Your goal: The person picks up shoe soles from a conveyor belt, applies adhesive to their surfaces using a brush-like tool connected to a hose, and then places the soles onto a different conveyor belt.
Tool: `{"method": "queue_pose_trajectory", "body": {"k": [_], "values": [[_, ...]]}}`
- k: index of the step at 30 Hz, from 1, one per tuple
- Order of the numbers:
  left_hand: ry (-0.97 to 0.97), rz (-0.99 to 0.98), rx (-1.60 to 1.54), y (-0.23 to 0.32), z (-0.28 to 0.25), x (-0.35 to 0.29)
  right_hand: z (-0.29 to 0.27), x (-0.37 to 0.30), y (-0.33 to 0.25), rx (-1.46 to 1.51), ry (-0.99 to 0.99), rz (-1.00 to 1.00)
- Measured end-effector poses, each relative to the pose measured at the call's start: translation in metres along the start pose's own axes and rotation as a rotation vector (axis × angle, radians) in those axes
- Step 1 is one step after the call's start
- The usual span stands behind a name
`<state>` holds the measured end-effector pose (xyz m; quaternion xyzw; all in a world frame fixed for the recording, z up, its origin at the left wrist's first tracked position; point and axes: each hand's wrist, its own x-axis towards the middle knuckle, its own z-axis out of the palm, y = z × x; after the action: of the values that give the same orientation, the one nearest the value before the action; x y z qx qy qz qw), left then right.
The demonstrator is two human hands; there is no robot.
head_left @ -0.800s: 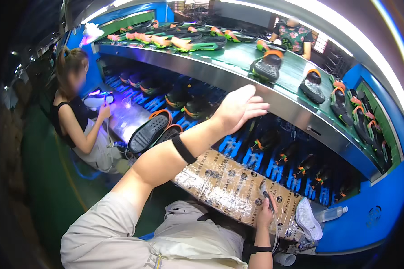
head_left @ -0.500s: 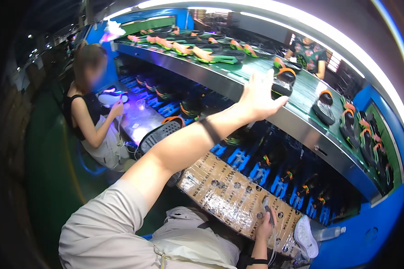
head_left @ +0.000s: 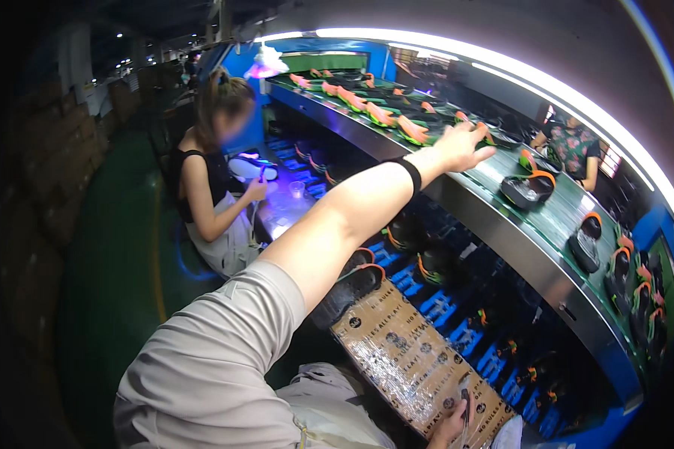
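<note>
My left arm stretches out over the green conveyor belt (head_left: pixel 494 176). At its near edge my left hand (head_left: pixel 460 148) has its thumb held apart and its fingers reaching toward a shoe with an orange strap (head_left: pixel 485 135); I cannot see a grip on it. To the right of that hand sits a black sandal with an orange strap (head_left: pixel 528 188). Low in the view, my right hand (head_left: pixel 451 425) is closed around a slim dark-handled tool with a pale tip (head_left: pixel 466 393), from which a thin cord seems to hang. It rests over the tape-covered cardboard work surface (head_left: pixel 404 340).
Several black, orange and green shoes (head_left: pixel 618 273) line the belt. Black sandals (head_left: pixel 356 288) lie by the cardboard's left end, a white sole-shaped piece (head_left: pixel 508 434) by its right. A co-worker (head_left: pixel 210 179) sits at left; another person (head_left: pixel 573 150) is across the belt. Blue racks (head_left: pixel 434 307) stand below.
My view has turned left, so the scene shifts right. My left hand, spread wide before, now has its fingers lowered toward the shoe. My right hand keeps hold of the tool.
</note>
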<state>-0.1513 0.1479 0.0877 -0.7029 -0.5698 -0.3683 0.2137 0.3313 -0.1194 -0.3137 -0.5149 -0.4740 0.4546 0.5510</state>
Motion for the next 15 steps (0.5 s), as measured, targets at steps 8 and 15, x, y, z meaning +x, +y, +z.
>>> {"method": "queue_pose_trajectory", "body": {"k": [8,15], "values": [[-0.394,0.009,0.389,-0.074,-0.071,-0.01,0.018,-0.009,-0.013,0.06,0.035,0.014],[-0.399,-0.385,0.365,-0.047,-0.086,-0.022,0.014,-0.01,-0.026,-0.248,0.074,0.127]]}}
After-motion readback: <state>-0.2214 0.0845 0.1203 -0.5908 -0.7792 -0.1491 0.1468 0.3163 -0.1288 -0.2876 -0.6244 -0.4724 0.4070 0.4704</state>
